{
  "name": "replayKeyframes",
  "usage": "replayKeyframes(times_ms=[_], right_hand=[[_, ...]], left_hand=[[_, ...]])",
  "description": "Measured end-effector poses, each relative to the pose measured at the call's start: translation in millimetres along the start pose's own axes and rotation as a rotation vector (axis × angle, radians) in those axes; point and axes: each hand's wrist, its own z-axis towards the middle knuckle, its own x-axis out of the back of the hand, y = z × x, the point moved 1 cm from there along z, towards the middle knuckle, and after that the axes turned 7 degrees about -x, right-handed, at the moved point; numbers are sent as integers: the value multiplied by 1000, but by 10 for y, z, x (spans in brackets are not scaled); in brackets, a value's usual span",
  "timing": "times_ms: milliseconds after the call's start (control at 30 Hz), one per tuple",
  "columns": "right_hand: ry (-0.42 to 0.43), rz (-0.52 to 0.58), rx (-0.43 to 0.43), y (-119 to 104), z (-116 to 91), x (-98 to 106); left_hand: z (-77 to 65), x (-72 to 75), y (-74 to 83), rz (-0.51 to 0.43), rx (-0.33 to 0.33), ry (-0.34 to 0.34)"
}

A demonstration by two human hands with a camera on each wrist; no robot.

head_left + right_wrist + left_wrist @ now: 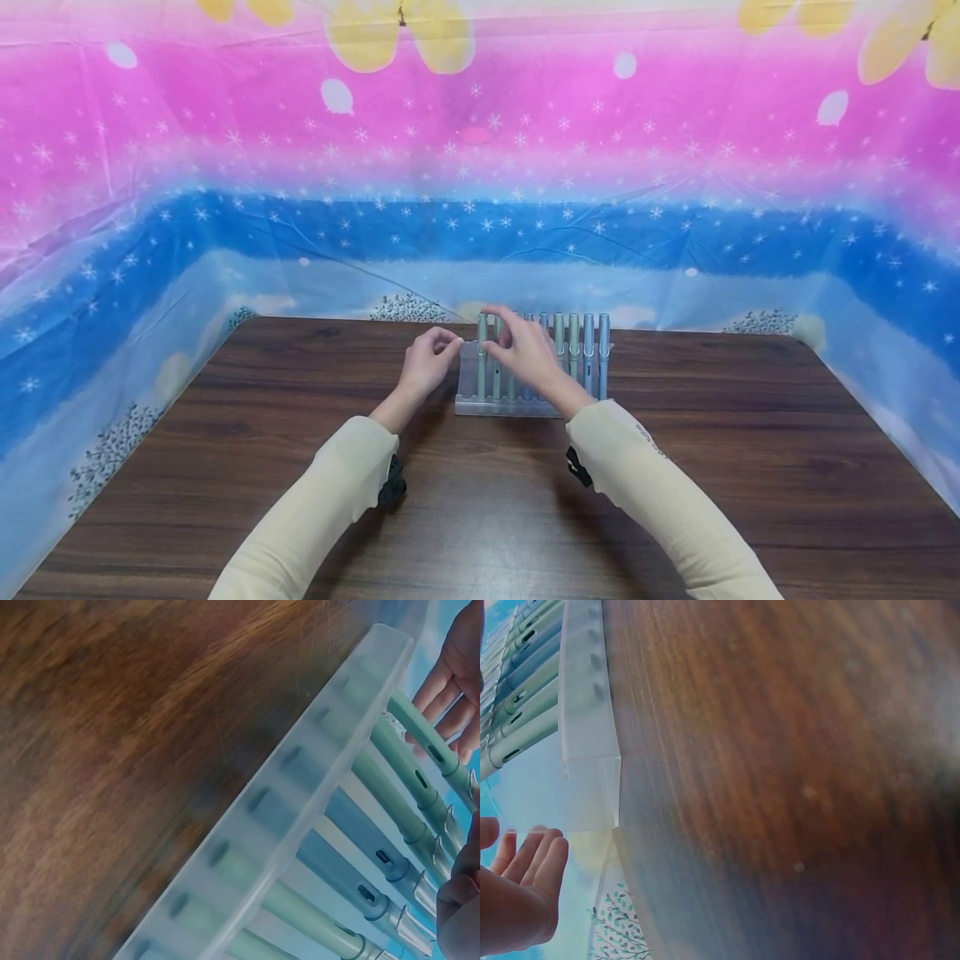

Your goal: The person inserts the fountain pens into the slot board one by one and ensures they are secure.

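A clear pen stand (510,409) on the table holds several pens upright in a row, pale green and blue, with metal clips. My right hand (528,350) pinches the leftmost green pen (482,379), index finger at its top and thumb beside the clip. That pen's lower end rests in the stand. My left hand (427,364) is at the stand's upper left corner, thumb and fingertips at the panel edge. In the left wrist view, the fingers of the left hand (532,885) lie by that edge. The right hand hides the tops of the middle pens.
The dark wood table (480,508) spreads around the stand. Behind and beside it hangs a pink and blue cloth (525,225) with snowflakes. Black straps (392,483) with devices are on both wrists, below the cream sleeves (300,521).
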Motion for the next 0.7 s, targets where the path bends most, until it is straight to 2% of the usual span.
replayKeyframes(times_ms=[700], right_hand=[[-67, -76, -111, -18, 44, -5]], left_hand=[[-8, -1, 13, 19, -8, -1]])
